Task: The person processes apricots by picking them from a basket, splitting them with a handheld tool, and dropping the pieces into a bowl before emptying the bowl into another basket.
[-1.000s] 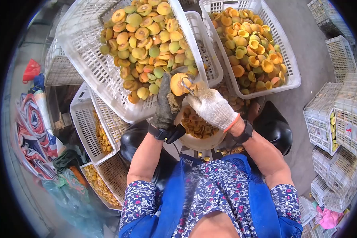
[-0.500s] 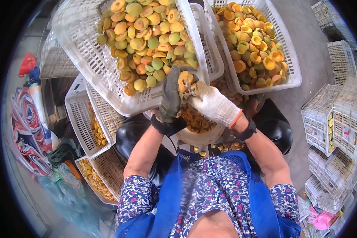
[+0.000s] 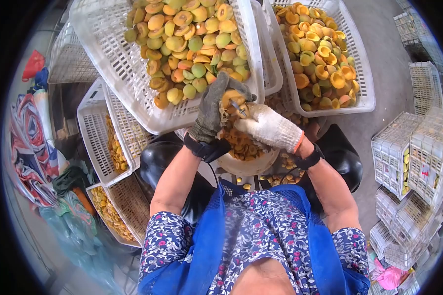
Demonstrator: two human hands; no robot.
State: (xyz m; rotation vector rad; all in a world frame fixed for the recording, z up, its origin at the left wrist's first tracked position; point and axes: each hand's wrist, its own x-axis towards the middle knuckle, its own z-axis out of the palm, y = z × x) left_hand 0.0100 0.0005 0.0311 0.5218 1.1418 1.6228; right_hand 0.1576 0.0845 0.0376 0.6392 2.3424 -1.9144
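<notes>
Since half a second ago, the left hand point(image 3: 210, 109) has curled further over the fruit point(image 3: 227, 98), hiding more of it; both hands are near the same spot, and the crates sit a bit higher in view on the left.

Counts: one fruit in hand, one metal tool point(image 3: 240, 111), two gloves (left dark, right pale), two wristbands, one on each wrist. Left hand's fingers are wrapped round the fruit, clamped on it. Right hand point(image 3: 273, 127) is closed on the tool, its tip against the fruit. Tool's handle is hidden in the pale glove. Fruit is held over the far side of one bucket point(image 3: 246, 169) of orange pieces, beside the big crate's near edge.

Around: one big crate point(image 3: 110, 73), tilted, heaped with fruit, too many to count; one side crate point(image 3: 363, 96) of hollow halves to the right. Two crates with yellow pieces at left, one upper point(image 3: 96, 123), one lower point(image 3: 130, 206). Crate stack point(image 3: 391, 152) far right, cannot count exactly. One pink cloth point(image 3: 390, 278), one plastic sheet point(image 3: 83, 246).

In the way: hands and forearms cover part of the bucket; big crate's wall stands right beyond the left hand.
</notes>
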